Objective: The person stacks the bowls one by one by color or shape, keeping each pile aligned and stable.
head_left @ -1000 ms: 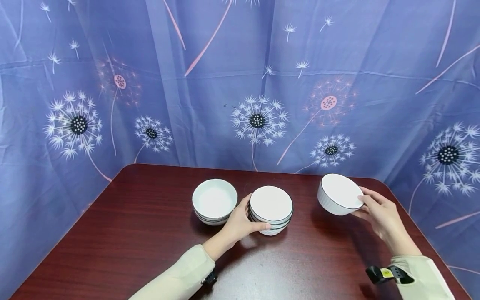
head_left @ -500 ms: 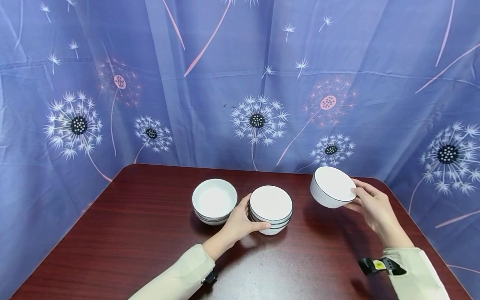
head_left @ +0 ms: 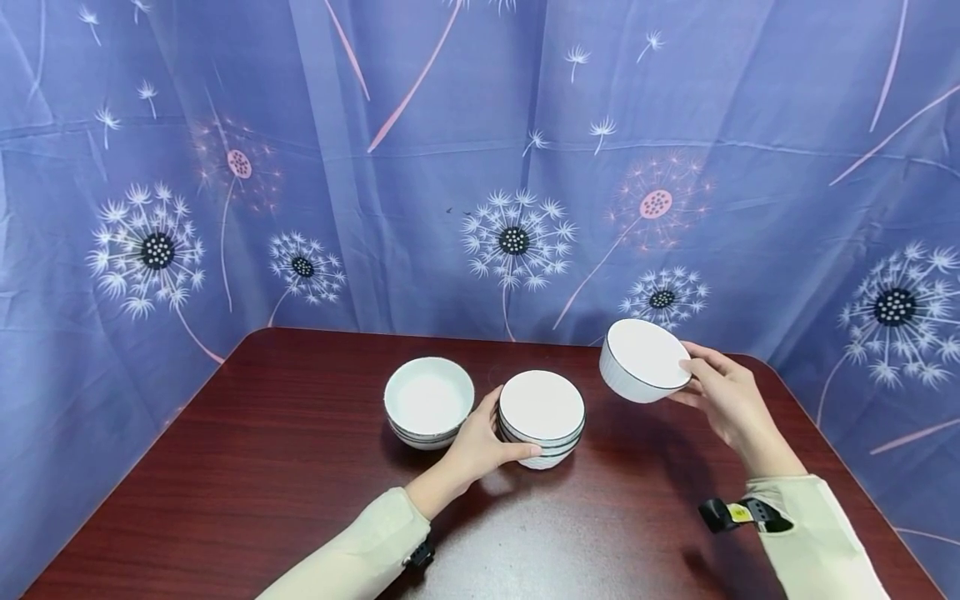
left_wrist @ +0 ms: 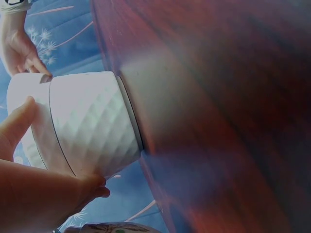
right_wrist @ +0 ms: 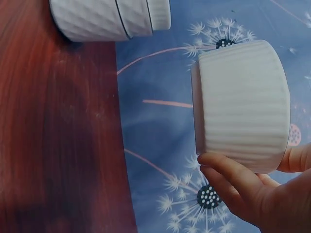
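My right hand (head_left: 726, 398) holds a white ribbed bowl (head_left: 643, 360) with a dark rim line in the air, thumb over the rim and fingers beneath. The bowl is tilted, its inside facing the head camera. In the right wrist view its vertical ribs (right_wrist: 245, 104) show plainly. At the middle of the table, my left hand (head_left: 478, 440) grips the side of a stack of white bowls (head_left: 542, 407) with dark rims, thumb in front and fingers at the left. The left wrist view shows a diamond-patterned bowl (left_wrist: 95, 124) in this stack.
A second stack of pale bowls (head_left: 429, 398) stands just left of my left hand. The dark red wooden table (head_left: 247, 450) reaches back to a blue dandelion-print curtain (head_left: 420, 208). A black band with a camera (head_left: 742, 514) sits on the right wrist.
My right hand has carried the ribbed bowl left and slightly farther back, closer to the middle stack. The left hand and both stacks have stayed in place.
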Demonstrator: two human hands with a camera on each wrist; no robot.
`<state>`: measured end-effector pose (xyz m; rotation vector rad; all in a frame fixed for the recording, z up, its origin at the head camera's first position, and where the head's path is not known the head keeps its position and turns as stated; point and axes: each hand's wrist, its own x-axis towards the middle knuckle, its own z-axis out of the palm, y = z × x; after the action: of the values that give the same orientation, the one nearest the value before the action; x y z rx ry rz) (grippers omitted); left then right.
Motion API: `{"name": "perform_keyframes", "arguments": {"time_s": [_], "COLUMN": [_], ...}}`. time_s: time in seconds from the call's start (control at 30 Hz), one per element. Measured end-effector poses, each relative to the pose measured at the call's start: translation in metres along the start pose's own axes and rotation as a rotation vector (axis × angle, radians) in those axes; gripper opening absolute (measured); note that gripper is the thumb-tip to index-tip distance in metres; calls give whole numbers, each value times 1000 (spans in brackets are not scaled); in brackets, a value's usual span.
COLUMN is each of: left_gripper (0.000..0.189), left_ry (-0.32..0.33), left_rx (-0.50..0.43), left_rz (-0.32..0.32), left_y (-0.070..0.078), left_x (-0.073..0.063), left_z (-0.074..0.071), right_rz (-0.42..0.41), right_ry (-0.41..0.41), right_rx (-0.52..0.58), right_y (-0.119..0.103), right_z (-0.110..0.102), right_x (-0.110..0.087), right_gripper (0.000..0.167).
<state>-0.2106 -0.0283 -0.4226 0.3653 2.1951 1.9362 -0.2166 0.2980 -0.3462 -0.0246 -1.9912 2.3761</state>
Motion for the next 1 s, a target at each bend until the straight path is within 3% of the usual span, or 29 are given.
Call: {"name": "perform_keyframes", "arguments": {"time_s": [0.17,0.5,0.77,1.0], "left_gripper": [105,105,105,105], "left_ry": [-4,-3,1,3], "left_rx": [-5,3,14,24], "left_rz": [0,-12,-16,-6], "left_y": [0,1,2,2], "left_x": [0,-1,-2,-1], "left_z": [-1,0,1,1], "right_rz": [15,27,60,33], "right_ry": [2,-27,-45,-73], "right_rx": [-57,-107,-152,-169], "right_y": [-3,-9,-9,-5], "right_z": [12,37,55,66], "right_x": [3,6,6,6], "right_gripper": [37,55,52,50]}}
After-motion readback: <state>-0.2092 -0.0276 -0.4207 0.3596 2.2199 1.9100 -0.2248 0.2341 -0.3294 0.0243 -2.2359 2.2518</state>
